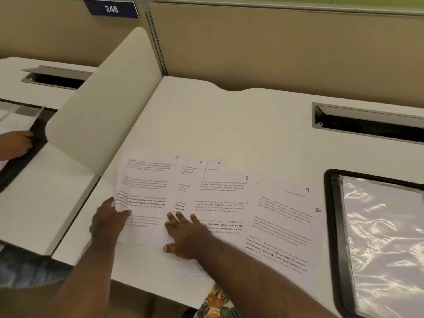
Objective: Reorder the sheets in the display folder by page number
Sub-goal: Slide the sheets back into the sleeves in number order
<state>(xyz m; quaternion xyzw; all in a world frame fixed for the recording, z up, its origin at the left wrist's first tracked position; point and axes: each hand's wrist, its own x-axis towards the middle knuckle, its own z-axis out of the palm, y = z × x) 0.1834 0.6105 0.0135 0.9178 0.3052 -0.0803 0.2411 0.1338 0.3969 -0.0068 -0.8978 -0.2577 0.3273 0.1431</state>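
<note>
Left hand (107, 216) is pinching the sheet numbered 5 (146, 180); right hand (183, 235), fingers flat, is pressing overlapped sheets (220, 203) on the desk (229, 125); folder (376, 244) lying open beside them.

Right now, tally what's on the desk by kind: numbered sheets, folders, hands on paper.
Numbered sheets: 6, marked 5, 6, 7, 8, 9, 10
Display folder: 1
Hands on sheets: 2, left hand and right hand
Total: 9
</note>
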